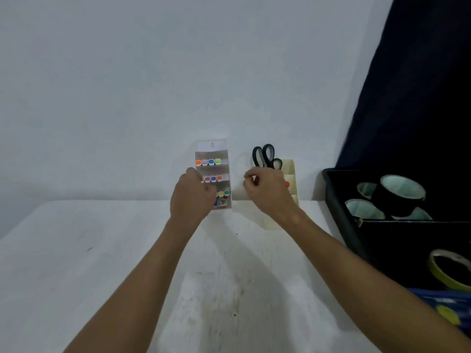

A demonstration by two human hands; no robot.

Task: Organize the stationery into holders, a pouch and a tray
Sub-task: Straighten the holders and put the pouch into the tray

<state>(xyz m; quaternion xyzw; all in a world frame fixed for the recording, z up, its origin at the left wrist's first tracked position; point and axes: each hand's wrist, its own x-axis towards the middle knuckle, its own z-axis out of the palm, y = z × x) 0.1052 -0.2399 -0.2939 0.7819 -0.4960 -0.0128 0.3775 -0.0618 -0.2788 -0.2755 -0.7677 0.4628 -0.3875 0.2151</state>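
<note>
head view: clear marker holder (213,174) stands against the wall at about 12 o'clock on the white table (102,250), three rows of coloured caps showing. left hand (192,197) is curled at its left edge, fingers on the middle row (can't tell if it's actually pinching a marker). right hand (267,191) sits at 1 o'clock, fingers curled, nothing visible in them, in front of the cream holder (289,174) with black scissors (266,156) sticking up. black tray (339,212) at 3 o'clock has tape rolls (400,193) in it.
</note>
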